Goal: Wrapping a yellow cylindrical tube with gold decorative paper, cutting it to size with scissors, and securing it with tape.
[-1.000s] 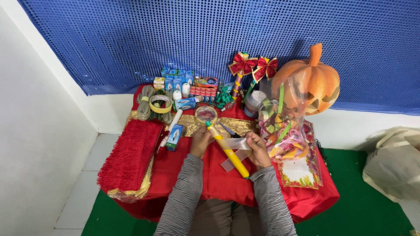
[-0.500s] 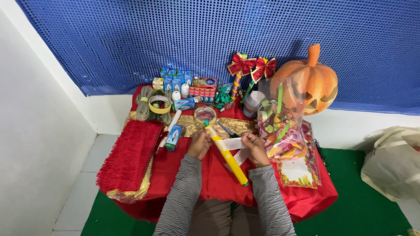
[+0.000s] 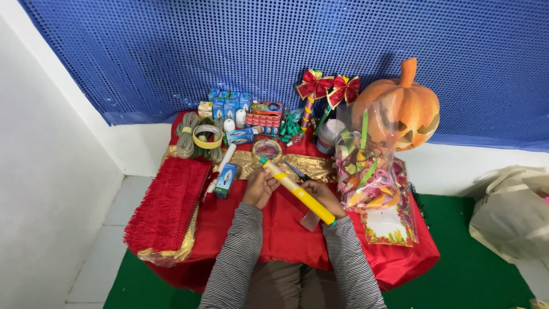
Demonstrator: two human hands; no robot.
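Looks like craft corner in plain room. Low table with red cloth (image 3: 286, 229) sits on green floor mat (image 3: 474, 274) by white wall. Blue dotted sheet (image 3: 229, 46) hangs behind. Party stuff all over: orange pumpkin (image 3: 400, 103), 2 red bows (image 3: 329, 87), tape roll (image 3: 208, 136), small boxes (image 3: 229, 106).

Yellow tube (image 3: 297, 191) between both hands

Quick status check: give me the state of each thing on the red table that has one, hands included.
Left hand: gripping the yellow tube near its upper end.
Right hand: holding the tube's lower end.
Yellow tube: lifted, slanted across both hands.
Clear tape strip: hanging under the right hand.
Clear bag of ribbons: upright.
Pumpkin: upright.
Tape roll: lying flat on cord coils.
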